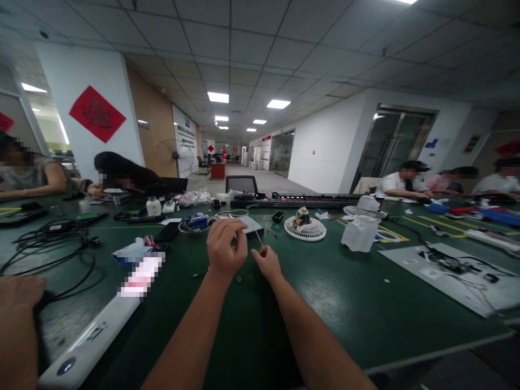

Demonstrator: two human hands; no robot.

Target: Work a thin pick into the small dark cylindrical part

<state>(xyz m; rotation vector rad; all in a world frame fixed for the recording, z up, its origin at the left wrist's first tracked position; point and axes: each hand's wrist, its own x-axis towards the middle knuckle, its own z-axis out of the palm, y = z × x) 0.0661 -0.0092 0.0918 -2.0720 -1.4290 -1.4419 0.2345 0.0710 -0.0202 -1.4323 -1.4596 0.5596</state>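
My left hand (226, 248) is raised over the green table with its fingers curled toward the thumb; whatever it may hold is too small to make out. Just to its right, my right hand (268, 263) is closed in a pinch on a thin, light rod or wire (257, 235) that slants up toward my left fingers. A small copper-brown bit shows at the right fingertips. Behind both hands sits a flat whitish box (252, 227), partly hidden by the left one. Right of the box lies a round white fan grille (305, 229) with a motor on it.
A white plastic housing (359, 234) stands at right, near a grey board (450, 276) bearing circuitry and wires. Black cables (52, 244) and a long white strip-shaped device (93, 336) lie at left. Another person's hand (20, 298) rests at the left edge. Several people sit around.
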